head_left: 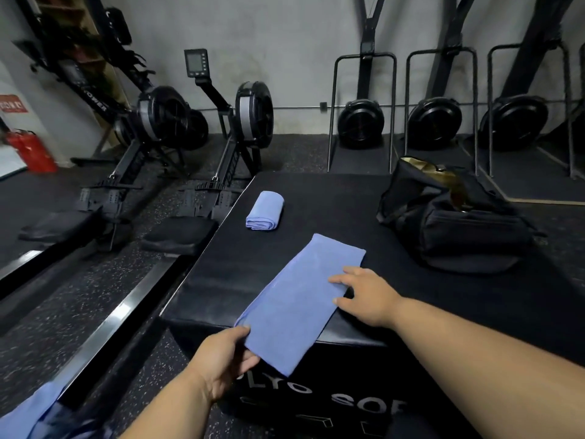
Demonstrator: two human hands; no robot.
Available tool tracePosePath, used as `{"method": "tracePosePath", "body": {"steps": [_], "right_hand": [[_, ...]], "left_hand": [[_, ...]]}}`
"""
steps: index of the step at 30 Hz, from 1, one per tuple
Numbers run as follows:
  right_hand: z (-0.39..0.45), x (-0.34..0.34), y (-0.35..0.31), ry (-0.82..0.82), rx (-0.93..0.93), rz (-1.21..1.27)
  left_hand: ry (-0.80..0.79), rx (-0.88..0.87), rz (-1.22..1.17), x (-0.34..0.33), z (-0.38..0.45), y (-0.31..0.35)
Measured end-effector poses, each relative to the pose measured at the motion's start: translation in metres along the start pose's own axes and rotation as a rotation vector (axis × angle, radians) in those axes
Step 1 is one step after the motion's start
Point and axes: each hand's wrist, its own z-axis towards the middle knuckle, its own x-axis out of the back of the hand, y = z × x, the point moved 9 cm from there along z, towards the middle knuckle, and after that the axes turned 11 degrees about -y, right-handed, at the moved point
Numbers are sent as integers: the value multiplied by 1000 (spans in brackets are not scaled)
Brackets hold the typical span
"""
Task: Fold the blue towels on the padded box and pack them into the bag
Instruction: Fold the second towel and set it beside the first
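blue towel (pixel 300 296) on padded box (pixel 221 280), left hand (pixel 221 362) pinching near end, right hand (pixel 364 296) flat

Grey concrete wall (pixel 285 42) ahead of me. Dark speckled rubber floor (pixel 104 296) below. Two black rowing machines (pixel 202 128) at my left, three black fan units in metal frames (pixel 361 122) along wall, red fire extinguisher (pixel 30 150) far left.
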Motion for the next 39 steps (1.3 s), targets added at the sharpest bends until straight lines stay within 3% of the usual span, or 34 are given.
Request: {"method": "tracePosePath", "body": {"steps": [7,14,17,22,27,32,36,39], "right_hand": [[-55,-29,-25,89,81,-102],[-91,-90,-65,33,237,-293],[-94,-89,-74,121,260,-286],[-93,-96,-77,115,272,-246],[-90,-96,-70,147,263,-160],[-92,-93,-66,131,265,-97],[-94,-92,-65,134,274,-44],[-93,-91,-63,118,270,22]], "left_hand": [[-22,58,-117,-8,-27,-28],[-71,33,-190,-24,-64,-36],[-66,12,-197,-29,-75,-36],[-60,3,-166,-36,-82,-39],[-9,-245,92,-30,-90,-17],[-120,-403,532,-28,-83,6],[-89,-494,811,-28,-75,18],[21,-579,1015,-28,-73,35]]}}
